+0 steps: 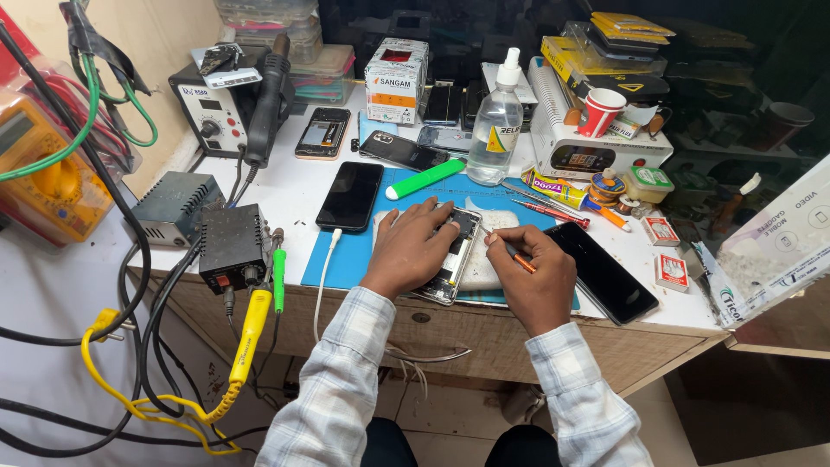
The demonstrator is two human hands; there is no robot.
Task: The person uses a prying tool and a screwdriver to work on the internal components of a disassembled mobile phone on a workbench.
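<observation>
My left hand lies flat on an opened phone with its back off, pinning it to the blue work mat. My right hand is closed around a small orange-handled screwdriver, with the tip end at the phone's upper right edge. A white pad lies under the phone, between both hands. A black phone rests face up just right of my right hand.
Another black phone and a green tool lie behind my left hand. A clear liquid bottle, white heater box, red cup, soldering station and cables at the left crowd the desk.
</observation>
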